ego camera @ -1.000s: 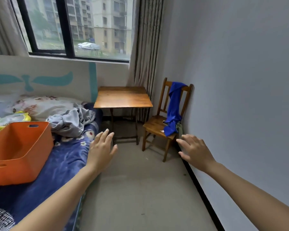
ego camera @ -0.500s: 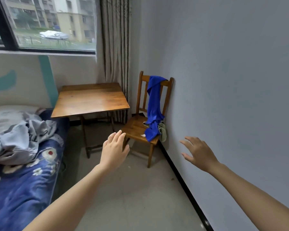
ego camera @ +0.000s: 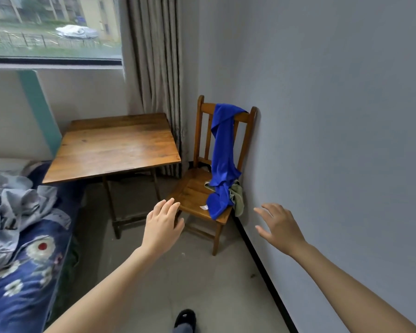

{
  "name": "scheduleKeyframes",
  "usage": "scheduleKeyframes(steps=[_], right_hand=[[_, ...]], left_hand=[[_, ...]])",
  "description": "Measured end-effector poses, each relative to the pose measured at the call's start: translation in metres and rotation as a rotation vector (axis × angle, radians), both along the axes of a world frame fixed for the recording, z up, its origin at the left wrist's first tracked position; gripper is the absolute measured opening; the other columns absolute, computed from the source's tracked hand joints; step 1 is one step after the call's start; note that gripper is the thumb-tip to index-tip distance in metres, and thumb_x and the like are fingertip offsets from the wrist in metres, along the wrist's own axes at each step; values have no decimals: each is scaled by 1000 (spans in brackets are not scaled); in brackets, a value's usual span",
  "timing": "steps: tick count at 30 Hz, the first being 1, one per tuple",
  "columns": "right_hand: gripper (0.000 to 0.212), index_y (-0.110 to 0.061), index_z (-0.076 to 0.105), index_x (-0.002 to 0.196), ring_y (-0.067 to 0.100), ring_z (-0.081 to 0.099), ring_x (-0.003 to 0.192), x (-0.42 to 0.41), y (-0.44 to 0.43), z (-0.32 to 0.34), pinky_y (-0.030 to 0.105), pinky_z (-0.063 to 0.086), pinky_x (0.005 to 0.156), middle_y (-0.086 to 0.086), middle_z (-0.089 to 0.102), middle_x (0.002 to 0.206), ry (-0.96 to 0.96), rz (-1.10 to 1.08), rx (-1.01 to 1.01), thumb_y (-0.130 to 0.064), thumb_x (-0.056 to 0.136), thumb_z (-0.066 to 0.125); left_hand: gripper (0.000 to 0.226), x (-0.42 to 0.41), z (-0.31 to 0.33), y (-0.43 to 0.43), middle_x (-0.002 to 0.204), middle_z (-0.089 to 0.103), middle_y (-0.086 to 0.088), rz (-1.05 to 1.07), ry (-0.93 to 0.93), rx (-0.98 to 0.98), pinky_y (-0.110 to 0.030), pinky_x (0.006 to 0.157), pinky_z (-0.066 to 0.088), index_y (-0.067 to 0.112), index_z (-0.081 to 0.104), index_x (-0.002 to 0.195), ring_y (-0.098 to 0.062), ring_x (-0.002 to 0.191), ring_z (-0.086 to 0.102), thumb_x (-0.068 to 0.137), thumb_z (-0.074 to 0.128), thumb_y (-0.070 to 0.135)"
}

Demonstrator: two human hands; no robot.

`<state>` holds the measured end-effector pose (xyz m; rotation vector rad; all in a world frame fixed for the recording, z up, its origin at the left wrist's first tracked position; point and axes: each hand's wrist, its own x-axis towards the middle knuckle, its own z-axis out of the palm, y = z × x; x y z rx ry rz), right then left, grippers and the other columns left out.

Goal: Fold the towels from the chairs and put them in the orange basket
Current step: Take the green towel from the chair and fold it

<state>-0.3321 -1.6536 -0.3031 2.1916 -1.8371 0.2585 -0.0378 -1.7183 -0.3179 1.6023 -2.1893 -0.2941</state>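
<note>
Nearest to the camera, a dark slipper (ego camera: pixel 185 318) shows on the floor below and between the two arms. Both arms reach forward. The left hand (ego camera: pixel 162 228) is open with the fingers together and holds nothing. The right hand (ego camera: pixel 280 227) is also empty, with the fingers spread.

Just beyond the hands stands one wooden chair (ego camera: pixel 197 191) against the wall. One blue towel (ego camera: pixel 222 162) hangs from the top of its back down to the seat, ahead of the hands and between them. Beside its lower end lies one green cloth (ego camera: pixel 237 195), probably a second towel.

I think the step now is to take the blue towel. It is better to grip it high, near the back rail, and lift it upward, so that it does not pull the green cloth to the floor.

To the left of the left hand there is one wooden table (ego camera: pixel 113 145), and nearer, a bed (ego camera: pixel 22 272). The orange basket is not in view.
</note>
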Motion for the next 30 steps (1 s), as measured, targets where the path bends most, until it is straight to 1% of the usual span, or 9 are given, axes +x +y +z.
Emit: scheduleKeyframes(steps=[2,4,9,11,12,14,16,18,30], right_hand=[[44,-15,71,96,22,69,82,-8,-33,-6,31,55,62,4,69,90,-6,-34,44,-40,72,44],[46,-16,71,95,21,69,81,-13,-61,-9,30,55,62,2,69,89,-8,-61,90,-41,72,40],[38,-17,71,94,18,69,78,-30,-145,-14,27,55,60,-1,69,86,-54,-131,162,-36,63,60],[39,-16,70,96,19,69,80,-36,-168,-22,28,55,62,0,69,88,-105,-166,200,-32,61,63],[39,-14,69,100,22,68,85,-42,-181,-28,31,55,67,2,69,93,-148,-185,217,-29,65,63],[40,-11,62,118,27,60,107,-48,-195,-37,37,49,86,5,63,114,-245,-220,250,-24,81,57],[43,-12,49,132,24,46,124,-58,-209,-50,34,37,100,3,52,131,-269,-243,321,-23,91,52],[45,-16,41,139,19,37,131,-67,-220,-59,28,30,105,-1,44,139,-271,-256,363,-25,95,46],[45,-20,35,141,15,33,132,-162,-324,-122,26,29,104,-4,40,141,-365,-293,543,-27,96,41]], left_hand=[[45,-5,-13,-35,147,39,-6,1,-5,13,-41,110,25,12,46,136,-25,141,24,94,50,28],[45,-9,-20,-65,147,39,-6,7,-14,36,-41,111,25,12,46,137,-25,141,24,94,49,29],[47,-31,-38,-157,149,36,-3,-4,-6,117,-37,111,25,14,42,140,-22,142,21,96,46,30],[48,-42,-43,-186,150,35,-2,-26,-13,140,-36,112,25,15,41,140,-21,142,20,96,45,31],[48,-50,-47,-203,150,35,-2,-37,-13,156,-36,112,25,15,40,140,-21,142,21,96,45,32],[48,-65,-52,-222,150,35,-1,-58,-27,191,-36,112,24,16,40,141,-21,142,21,96,44,32],[48,-82,-61,-238,151,32,0,-86,-53,240,-35,113,23,18,38,142,-19,143,19,97,42,34],[48,-96,-69,-251,152,31,1,-106,-71,274,-34,113,22,19,36,142,-18,143,18,97,41,34],[49,-198,-120,-327,150,33,1,13,-69,489,-34,111,27,19,36,142,-18,141,23,96,43,34]])
